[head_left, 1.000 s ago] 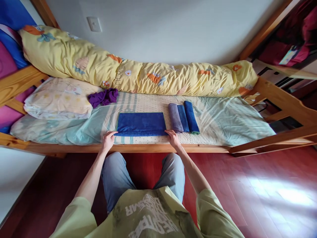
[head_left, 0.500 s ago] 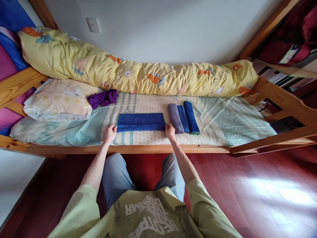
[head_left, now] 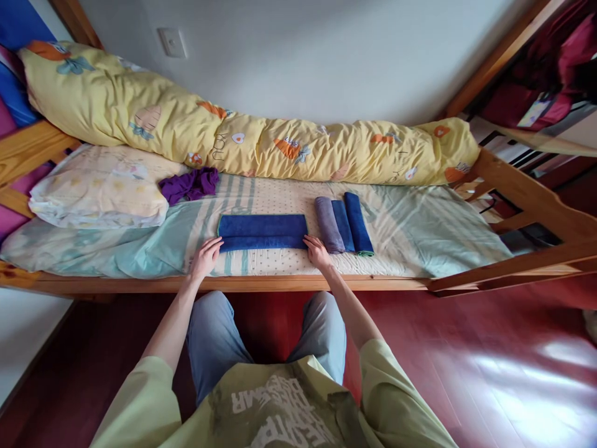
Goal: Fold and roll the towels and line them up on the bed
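Note:
A blue towel (head_left: 262, 227) lies on the bed with its near edge folded over in a long strip. At the strip's left end rests my left hand (head_left: 206, 256), its fingers stretched out and touching the cloth. My right hand (head_left: 318, 252) lies at the right end, fingers extended flat against the fold. Just right of it sit three rolled towels side by side: a grey-purple one (head_left: 329, 225), a blue one (head_left: 343, 225) and a darker blue one with a green edge (head_left: 359, 224).
A yellow quilt (head_left: 280, 149) runs along the wall. A pillow (head_left: 100, 186) and a crumpled purple cloth (head_left: 190, 185) lie to the left. The wooden bed rail (head_left: 261, 284) borders the near side, and a wooden end frame (head_left: 541, 205) stands at the right.
My fingers have gone from pinching the towel's fold at both ends to lying stretched out on it. The camera view has shifted slightly.

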{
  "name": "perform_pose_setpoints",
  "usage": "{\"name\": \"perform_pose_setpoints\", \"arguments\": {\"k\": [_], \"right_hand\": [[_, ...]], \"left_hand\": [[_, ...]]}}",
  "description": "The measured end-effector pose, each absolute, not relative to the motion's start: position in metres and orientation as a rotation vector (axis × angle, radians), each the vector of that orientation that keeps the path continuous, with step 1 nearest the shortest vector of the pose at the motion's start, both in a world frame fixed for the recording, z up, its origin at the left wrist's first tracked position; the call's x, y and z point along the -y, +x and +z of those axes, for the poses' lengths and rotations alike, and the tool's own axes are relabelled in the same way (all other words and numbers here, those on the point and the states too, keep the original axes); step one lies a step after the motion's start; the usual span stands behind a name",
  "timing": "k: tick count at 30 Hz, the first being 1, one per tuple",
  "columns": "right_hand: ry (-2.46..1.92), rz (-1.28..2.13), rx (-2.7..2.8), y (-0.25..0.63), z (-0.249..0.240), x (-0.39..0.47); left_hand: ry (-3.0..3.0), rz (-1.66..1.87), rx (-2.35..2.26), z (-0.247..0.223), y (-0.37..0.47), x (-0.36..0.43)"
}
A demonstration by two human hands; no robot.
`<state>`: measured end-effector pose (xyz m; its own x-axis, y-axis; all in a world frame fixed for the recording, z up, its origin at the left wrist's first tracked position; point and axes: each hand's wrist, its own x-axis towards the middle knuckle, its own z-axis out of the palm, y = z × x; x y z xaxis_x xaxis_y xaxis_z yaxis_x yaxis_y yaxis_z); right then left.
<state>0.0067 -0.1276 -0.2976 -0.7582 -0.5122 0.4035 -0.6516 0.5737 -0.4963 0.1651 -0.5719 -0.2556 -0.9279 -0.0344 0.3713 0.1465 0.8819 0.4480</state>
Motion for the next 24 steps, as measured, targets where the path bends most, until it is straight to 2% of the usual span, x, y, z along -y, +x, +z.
{"name": "perform_pose_setpoints", "arguments": {"k": [6, 14, 18, 24], "right_hand": [[1.032, 1.007, 2.679, -0.004, -0.299, 0.121], [0.762, 1.138, 2.609, -0.004, -0.292, 0.131], [0.474, 1.233, 2.614, -0.011, -0.290, 0.134], [0.210, 1.229, 2.653, -0.033, -0.292, 0.155]], "left_hand": [[-0.075, -0.743, 2.772, -0.252, 0.163, 0.576], [0.205, -0.768, 2.675, -0.256, 0.149, 0.577], [0.462, -0.825, 2.667, -0.250, 0.138, 0.582], [0.735, -0.831, 2.652, -0.247, 0.106, 0.576]]}}
